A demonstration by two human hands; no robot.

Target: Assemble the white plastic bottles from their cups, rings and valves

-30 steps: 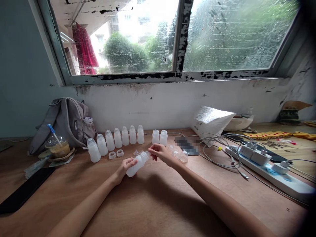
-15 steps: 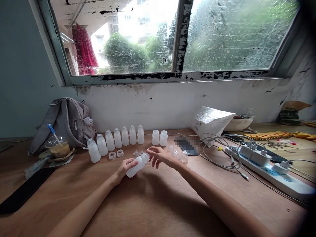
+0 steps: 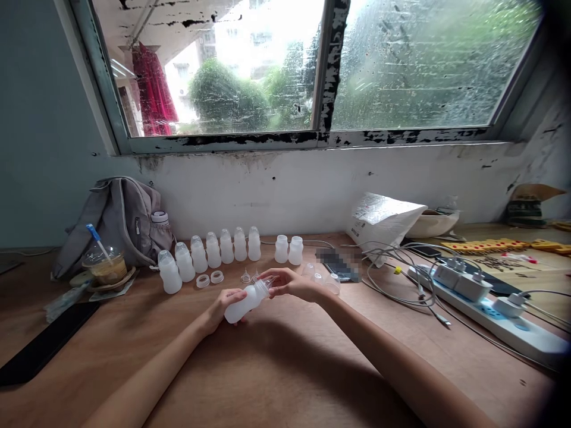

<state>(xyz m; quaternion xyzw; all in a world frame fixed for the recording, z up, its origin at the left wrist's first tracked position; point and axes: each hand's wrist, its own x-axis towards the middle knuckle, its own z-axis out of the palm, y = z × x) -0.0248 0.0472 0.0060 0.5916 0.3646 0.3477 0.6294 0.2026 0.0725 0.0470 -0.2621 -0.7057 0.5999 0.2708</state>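
My left hand (image 3: pixel 225 306) is closed around the body of a frosted white baby bottle (image 3: pixel 241 308), tilted with its top up to the right. The fingers of my right hand (image 3: pixel 285 282) are closed about the screw ring (image 3: pixel 263 289) and clear nipple at the bottle's top. Behind them, two clear nipples (image 3: pixel 245 276) stand on the table, partly hidden by my right fingers. Two loose screw rings (image 3: pixel 203 280) lie to the left. Several clear caps (image 3: pixel 332 283) stand beyond my right wrist.
Several capped baby bottles (image 3: pixel 198 254) stand in a row at the back left, with two uncapped bottles (image 3: pixel 281 248) further right. A drink cup (image 3: pixel 106 267) and a grey backpack (image 3: pixel 120 220) are at the left. Tangled cables (image 3: pixel 397 291) and a power strip (image 3: pixel 526 333) occupy the right.
My right fingers have closed in around the bottle's top from a looser, spread pose. The bottle has shifted slightly left and down in my left hand.
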